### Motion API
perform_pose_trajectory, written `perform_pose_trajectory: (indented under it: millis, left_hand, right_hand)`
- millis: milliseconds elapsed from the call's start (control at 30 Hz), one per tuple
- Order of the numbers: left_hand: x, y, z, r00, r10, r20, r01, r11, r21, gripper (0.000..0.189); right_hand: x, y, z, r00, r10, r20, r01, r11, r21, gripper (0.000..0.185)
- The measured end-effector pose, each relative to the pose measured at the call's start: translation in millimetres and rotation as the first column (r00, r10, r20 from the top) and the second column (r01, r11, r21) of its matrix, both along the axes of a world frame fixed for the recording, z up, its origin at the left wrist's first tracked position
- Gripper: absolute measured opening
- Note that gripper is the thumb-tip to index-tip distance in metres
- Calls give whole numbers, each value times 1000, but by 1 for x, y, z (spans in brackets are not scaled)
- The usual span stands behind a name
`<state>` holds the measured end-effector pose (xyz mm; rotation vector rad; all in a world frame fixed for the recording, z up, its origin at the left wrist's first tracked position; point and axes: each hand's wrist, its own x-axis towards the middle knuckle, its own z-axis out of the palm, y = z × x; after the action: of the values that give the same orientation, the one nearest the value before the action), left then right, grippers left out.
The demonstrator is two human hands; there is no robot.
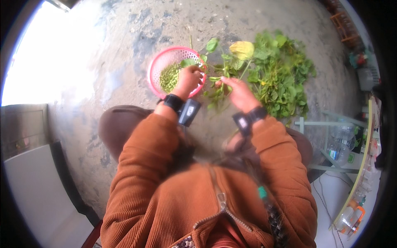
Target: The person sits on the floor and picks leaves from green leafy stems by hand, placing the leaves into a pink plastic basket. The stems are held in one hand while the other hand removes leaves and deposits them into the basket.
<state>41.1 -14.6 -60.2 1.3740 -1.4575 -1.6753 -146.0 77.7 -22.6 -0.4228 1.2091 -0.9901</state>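
Observation:
Above the right side of a pink plastic colander [178, 48] is my left hand [189, 80], its fingers curled. Whether anything lies between those fingers cannot be made out. Inside the colander rests a heap of green bean pods [169, 78]. My right hand [240, 92] grips a leafy bean plant [228, 69] by its stem, with pods and leaves around the fingers. A yellow leaf [243, 50] shows beyond that hand. Farther right, a pile of cut bean plants [280, 77] lies on the concrete floor.
At right, a table with a yellow edge [356, 173] stands on pale green legs. Plastic bottles [341, 147] sit beneath it, and a jug with an orange handle [349, 218] is near its edge. A white panel [43, 192] is at lower left. My bent knee [119, 128] flanks the colander.

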Motion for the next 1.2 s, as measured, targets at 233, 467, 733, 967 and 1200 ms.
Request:
perform_pose_trajectory:
  millis: [233, 467, 733, 967, 1200]
  left_hand:
    - [25, -23, -17, 798, 487, 355, 122, 447, -886, 20]
    - [-11, 21, 20, 978, -153, 142, 193, 925, -328, 21]
    - [-16, 27, 15, 965, -243, 97, 259, 937, -234, 23]
    - [-13, 23, 13, 956, -256, 141, 282, 935, -215, 25]
    - [-13, 28, 23, 892, -309, 330, 427, 815, -392, 23]
  right_hand:
    - [-7, -1, 4, 992, -96, -76, 93, 994, -49, 14]
    - [-2, -6, -4, 968, -193, 163, 193, 981, 11, 12]
    - [-2, -4, -10, 982, -172, 75, 174, 985, -10, 14]
    - [-4, -1, -8, 994, -88, -59, 87, 996, -29, 14]
    - [0, 0, -16, 997, -65, -42, 62, 996, -56, 12]
